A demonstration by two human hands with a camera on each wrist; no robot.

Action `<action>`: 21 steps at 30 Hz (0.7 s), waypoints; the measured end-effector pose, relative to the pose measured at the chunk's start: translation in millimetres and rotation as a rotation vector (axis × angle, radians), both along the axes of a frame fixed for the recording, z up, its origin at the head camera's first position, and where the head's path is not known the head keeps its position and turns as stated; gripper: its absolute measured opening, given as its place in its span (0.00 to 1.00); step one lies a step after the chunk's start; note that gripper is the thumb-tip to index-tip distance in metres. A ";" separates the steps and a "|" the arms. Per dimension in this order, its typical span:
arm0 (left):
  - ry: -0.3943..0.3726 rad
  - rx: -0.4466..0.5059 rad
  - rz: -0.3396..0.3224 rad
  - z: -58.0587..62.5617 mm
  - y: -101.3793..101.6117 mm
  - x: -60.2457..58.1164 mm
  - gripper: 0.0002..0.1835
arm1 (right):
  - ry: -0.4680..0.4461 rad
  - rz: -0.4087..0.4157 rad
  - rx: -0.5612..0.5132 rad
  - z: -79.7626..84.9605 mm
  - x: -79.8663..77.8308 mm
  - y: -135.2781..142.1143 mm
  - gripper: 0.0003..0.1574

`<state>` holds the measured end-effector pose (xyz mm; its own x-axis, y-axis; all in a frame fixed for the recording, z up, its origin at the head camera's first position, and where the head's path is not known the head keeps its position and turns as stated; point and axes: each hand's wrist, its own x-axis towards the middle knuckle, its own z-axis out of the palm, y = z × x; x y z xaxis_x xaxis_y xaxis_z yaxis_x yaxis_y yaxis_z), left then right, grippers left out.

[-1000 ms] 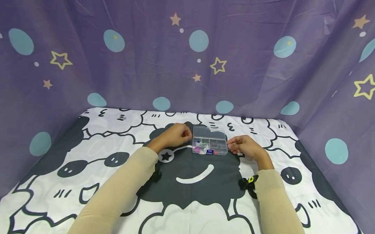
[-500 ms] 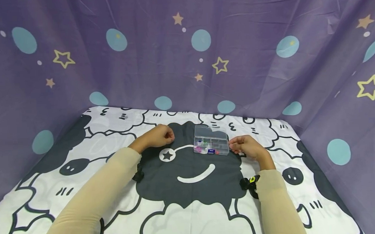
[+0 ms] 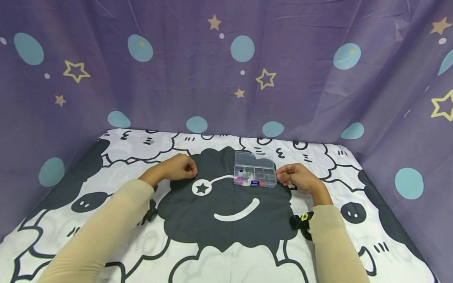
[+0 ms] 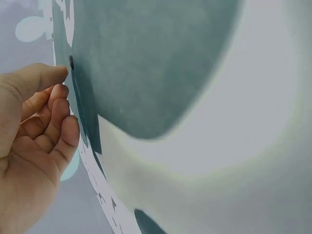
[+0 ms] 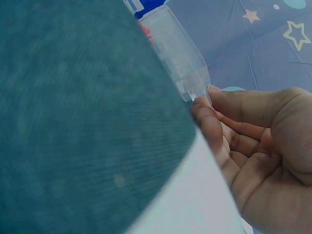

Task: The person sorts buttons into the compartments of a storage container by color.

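A clear plastic compartment box (image 3: 266, 176) lies on the cloth with its see-through lid (image 3: 247, 158) tipped back. Small pink, white, blue, green and red pieces sit in its near and left compartments. My right hand (image 3: 297, 176) pinches the box's right end between thumb and fingertips, as the right wrist view shows up close. To the left of the box, my left hand (image 3: 180, 167) hovers low over the dark printed patch, fingers curled toward the thumb. Right at its thumb tip shows a small dark disc (image 4: 71, 62); I cannot tell whether the fingers hold it.
A cloth (image 3: 201, 265) printed with black and white cartoon sheep covers the table. Purple curtains (image 3: 193, 84) with stars and blue dots hang behind and at both sides. A black strap with a yellow mark (image 3: 303, 218) circles the right wrist.
My left hand has moved away from the box's left side, out to the left over the patch. My right hand keeps its pinch on the box, which stays in place.
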<state>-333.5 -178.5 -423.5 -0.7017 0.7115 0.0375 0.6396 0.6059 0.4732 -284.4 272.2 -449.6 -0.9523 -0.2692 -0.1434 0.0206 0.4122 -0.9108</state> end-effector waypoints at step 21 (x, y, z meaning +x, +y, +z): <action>-0.087 -0.009 -0.039 0.7 -7.5 -0.6 0.03 | -0.002 -0.004 0.010 -0.4 0.4 -0.6 0.17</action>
<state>-334.1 -186.0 -422.8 -0.6735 0.7387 -0.0288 0.6197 0.5854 0.5228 -284.0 271.6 -450.1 -0.9532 -0.2638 -0.1477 0.0239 0.4211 -0.9067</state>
